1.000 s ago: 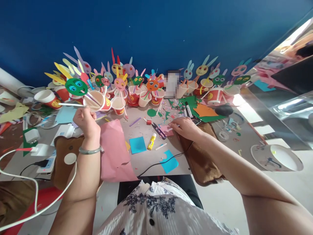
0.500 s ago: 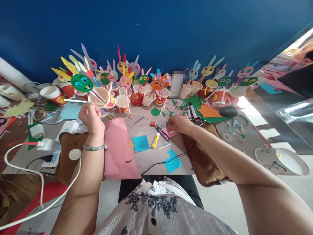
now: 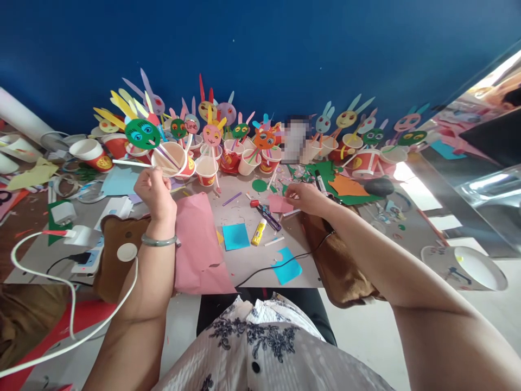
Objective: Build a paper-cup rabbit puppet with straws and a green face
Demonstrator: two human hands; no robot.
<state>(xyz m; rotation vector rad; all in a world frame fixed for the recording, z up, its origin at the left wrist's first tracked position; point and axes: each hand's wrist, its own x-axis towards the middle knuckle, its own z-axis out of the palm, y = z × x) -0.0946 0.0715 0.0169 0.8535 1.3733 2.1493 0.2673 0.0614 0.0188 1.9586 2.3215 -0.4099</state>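
My left hand (image 3: pixel 153 190) is closed in a pinch around a thin white paper stick (image 3: pixel 131 163), which points left from the fingertips. Just behind that hand, a green paper face with yellow ears (image 3: pixel 142 134) stands on a purple-striped stick in a paper cup (image 3: pixel 169 157). With bent fingers, my right hand (image 3: pixel 305 196) grips the edge of a small pink paper piece (image 3: pixel 280 204) above the table; its fingertips are partly hidden. Scissors (image 3: pixel 272 217) lie beside this paper, with a yellow glue stick (image 3: pixel 259 232) and its red cap (image 3: pixel 254 203) near them.
Along the blue wall stand several paper cups (image 3: pixel 207 171) with paper animal faces. Pink paper (image 3: pixel 197 244), blue squares (image 3: pixel 235 237) and a black cord (image 3: pixel 280 265) lie in front. Brown cushions (image 3: pixel 345 260) flank the middle; a power strip (image 3: pixel 89 258) is left.
My right hand has moved slightly away from me, and the small pink paper has shifted with it, showing more of itself. My left hand keeps hold of the white stick, nearly still.
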